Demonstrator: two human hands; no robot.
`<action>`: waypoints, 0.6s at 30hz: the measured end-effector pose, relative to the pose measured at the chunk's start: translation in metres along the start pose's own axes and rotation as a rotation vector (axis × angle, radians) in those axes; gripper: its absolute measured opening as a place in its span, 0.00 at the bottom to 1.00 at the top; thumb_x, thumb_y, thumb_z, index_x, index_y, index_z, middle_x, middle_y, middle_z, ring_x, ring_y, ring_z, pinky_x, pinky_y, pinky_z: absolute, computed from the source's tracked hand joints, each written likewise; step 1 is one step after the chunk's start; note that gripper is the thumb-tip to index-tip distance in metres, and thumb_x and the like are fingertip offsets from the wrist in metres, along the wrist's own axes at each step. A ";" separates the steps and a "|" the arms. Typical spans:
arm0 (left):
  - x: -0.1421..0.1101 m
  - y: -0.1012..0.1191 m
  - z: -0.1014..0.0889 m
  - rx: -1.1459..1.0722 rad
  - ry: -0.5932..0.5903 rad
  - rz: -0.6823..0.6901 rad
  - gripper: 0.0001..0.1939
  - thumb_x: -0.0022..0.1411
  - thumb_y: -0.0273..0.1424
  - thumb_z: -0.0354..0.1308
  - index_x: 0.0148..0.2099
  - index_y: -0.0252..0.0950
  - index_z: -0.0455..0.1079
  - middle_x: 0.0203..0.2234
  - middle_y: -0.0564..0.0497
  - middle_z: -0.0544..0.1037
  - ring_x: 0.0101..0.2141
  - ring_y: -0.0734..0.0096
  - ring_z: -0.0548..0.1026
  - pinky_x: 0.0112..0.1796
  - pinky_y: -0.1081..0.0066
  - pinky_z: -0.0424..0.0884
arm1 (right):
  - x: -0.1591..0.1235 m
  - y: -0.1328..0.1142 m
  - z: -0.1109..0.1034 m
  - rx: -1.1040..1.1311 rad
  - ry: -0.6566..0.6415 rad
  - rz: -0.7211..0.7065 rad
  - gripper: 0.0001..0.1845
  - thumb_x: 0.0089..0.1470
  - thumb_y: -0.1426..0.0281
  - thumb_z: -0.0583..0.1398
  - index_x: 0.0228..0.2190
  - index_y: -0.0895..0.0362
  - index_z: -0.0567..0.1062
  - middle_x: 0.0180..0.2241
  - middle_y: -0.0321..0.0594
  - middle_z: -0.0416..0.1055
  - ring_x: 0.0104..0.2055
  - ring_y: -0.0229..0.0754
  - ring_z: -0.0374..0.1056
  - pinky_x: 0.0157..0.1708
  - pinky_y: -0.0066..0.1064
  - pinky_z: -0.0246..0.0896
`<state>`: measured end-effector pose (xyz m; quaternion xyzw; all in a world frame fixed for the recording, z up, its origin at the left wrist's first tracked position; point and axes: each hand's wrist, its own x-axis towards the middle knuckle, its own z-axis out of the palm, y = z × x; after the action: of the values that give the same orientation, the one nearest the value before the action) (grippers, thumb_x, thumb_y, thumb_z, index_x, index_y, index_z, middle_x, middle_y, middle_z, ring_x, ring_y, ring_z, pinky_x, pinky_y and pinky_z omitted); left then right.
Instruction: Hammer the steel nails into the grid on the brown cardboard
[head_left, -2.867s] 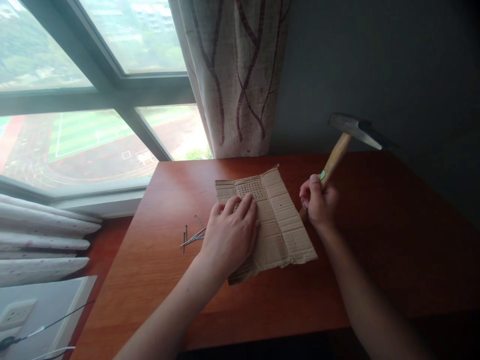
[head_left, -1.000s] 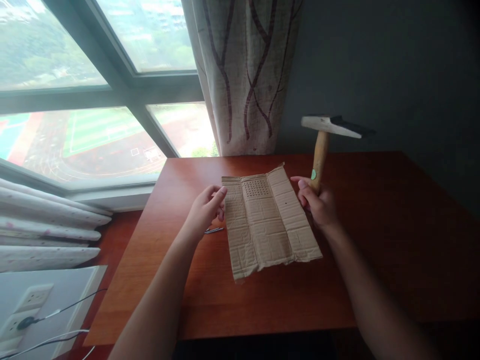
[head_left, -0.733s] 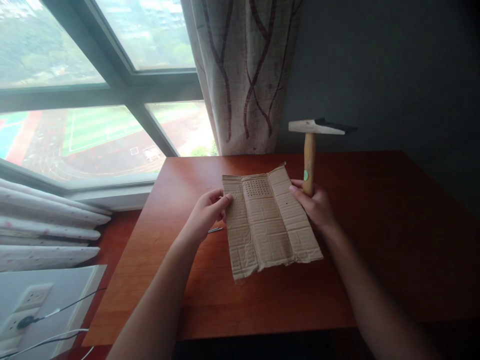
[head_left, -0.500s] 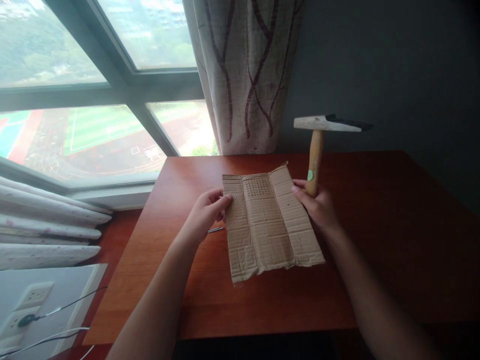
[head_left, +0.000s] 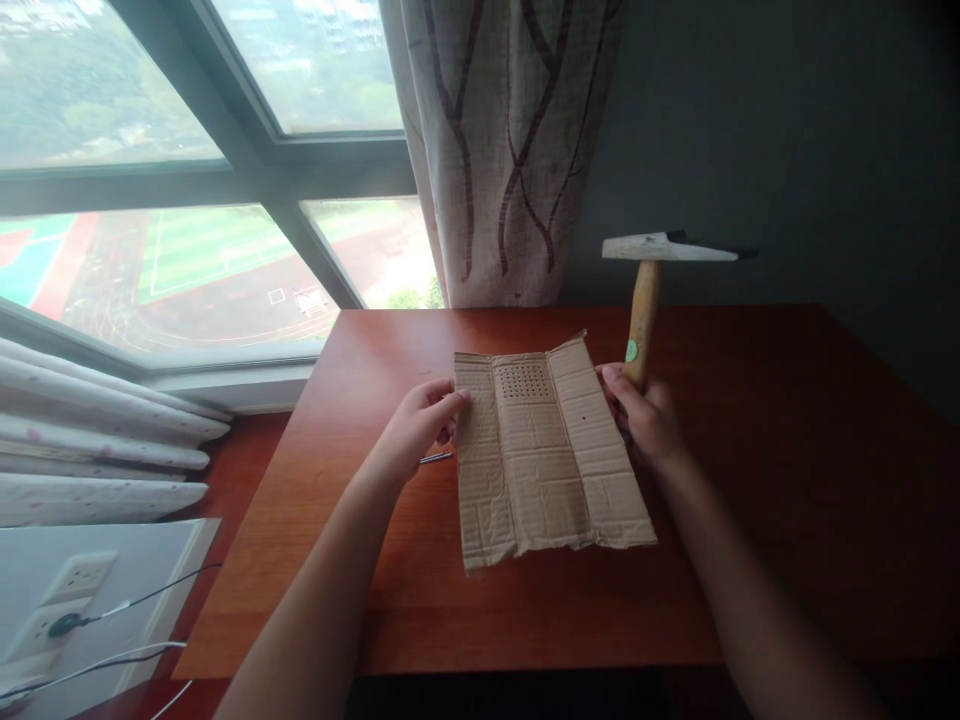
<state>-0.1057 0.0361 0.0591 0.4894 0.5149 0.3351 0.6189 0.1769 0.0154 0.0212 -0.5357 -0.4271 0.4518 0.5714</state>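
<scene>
Pinched between thumb and fingers, the left edge of a creased piece of cardboard (head_left: 536, 460) is in my left hand (head_left: 424, 425). The sheet is raised and tilted over the table, with two fold lines, a block of small punched holes near its far edge and one lone hole on the right panel. My right hand (head_left: 649, 415) is wrapped round the wooden handle of a hammer (head_left: 643, 315), its head up and lying crosswise. The right fingers are beside the cardboard's right edge; whether they touch it I cannot tell. Thin metal pieces, perhaps nails (head_left: 436, 458), lie by my left hand.
Under my hands is a reddish-brown wooden table (head_left: 300, 570). A window (head_left: 225, 270) and a patterned curtain (head_left: 517, 150) stand beyond it. At the lower left are a wall socket (head_left: 82, 578) with a plug and cables, and another curtain (head_left: 97, 440).
The view has shifted slightly, so most things sit a little further right. My right fingers appear to have drawn slightly away from the cardboard's edge. The hammer stays raised.
</scene>
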 end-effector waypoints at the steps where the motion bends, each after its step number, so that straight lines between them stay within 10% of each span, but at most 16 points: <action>1: 0.000 0.000 -0.001 -0.001 0.004 -0.001 0.17 0.57 0.43 0.64 0.31 0.35 0.66 0.19 0.58 0.64 0.18 0.80 0.63 0.20 0.77 0.55 | 0.001 0.000 0.000 0.006 0.003 0.001 0.20 0.55 0.51 0.66 0.27 0.55 0.76 0.15 0.29 0.59 0.15 0.32 0.52 0.13 0.26 0.45; 18: 0.004 0.000 -0.011 0.046 0.044 0.100 0.23 0.62 0.51 0.59 0.34 0.34 0.67 0.22 0.54 0.71 0.20 0.78 0.68 0.22 0.76 0.58 | 0.007 0.008 0.000 0.061 0.178 -0.326 0.30 0.60 0.53 0.64 0.16 0.54 0.58 0.13 0.28 0.52 0.14 0.30 0.48 0.12 0.27 0.40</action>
<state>-0.1154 0.0429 0.0580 0.5210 0.5111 0.3643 0.5785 0.1785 0.0222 0.0129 -0.4797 -0.4423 0.3165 0.6885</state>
